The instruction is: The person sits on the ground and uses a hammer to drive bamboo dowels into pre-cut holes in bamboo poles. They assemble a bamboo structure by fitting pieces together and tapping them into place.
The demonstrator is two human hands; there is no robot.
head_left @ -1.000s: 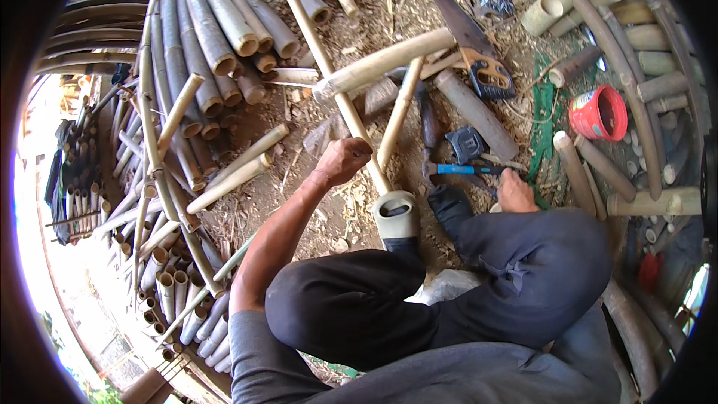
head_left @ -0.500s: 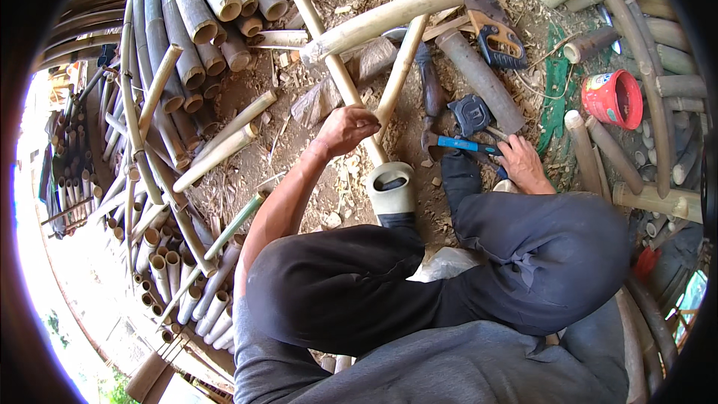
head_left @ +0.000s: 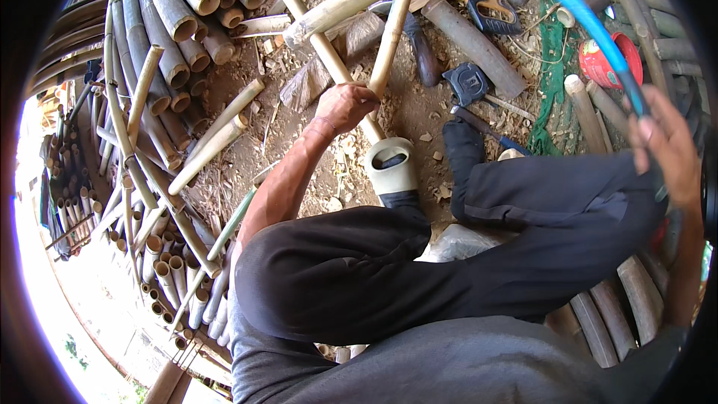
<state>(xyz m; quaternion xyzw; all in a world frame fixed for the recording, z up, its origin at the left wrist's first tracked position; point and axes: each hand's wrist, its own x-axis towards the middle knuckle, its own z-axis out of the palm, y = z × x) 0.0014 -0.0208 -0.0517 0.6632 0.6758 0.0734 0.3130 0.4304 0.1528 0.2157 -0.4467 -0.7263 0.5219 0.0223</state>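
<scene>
My left hand (head_left: pixel 346 108) is closed round a slim bamboo pole (head_left: pixel 320 45), where a short slanting bamboo brace (head_left: pixel 392 39) meets it. A thick bamboo crosspiece (head_left: pixel 366 1) lies across the pole and brace farther off. Close to my foot, the pole's near end meets a pale thick bamboo piece (head_left: pixel 392 172) with an oval opening. Out to the right, my right hand (head_left: pixel 664 142) grips a claw hammer (head_left: pixel 591 21) by its blue and black handle. The hammer is raised, slightly blurred, its head toward the top right.
A tape measure (head_left: pixel 467 84), a blue-handled tool (head_left: pixel 490 131), a dark-handled tool (head_left: pixel 423 52) and a handsaw (head_left: pixel 490 11) lie on the chip-strewn ground. A red tub (head_left: pixel 598 61) stands at right beside green netting (head_left: pixel 552 75). Bamboo stacks (head_left: pixel 168 19) fill the left.
My right hand has lifted the hammer from the ground beside the tape measure and swung it up to the right. My left hand keeps its hold; the view has shifted slightly.
</scene>
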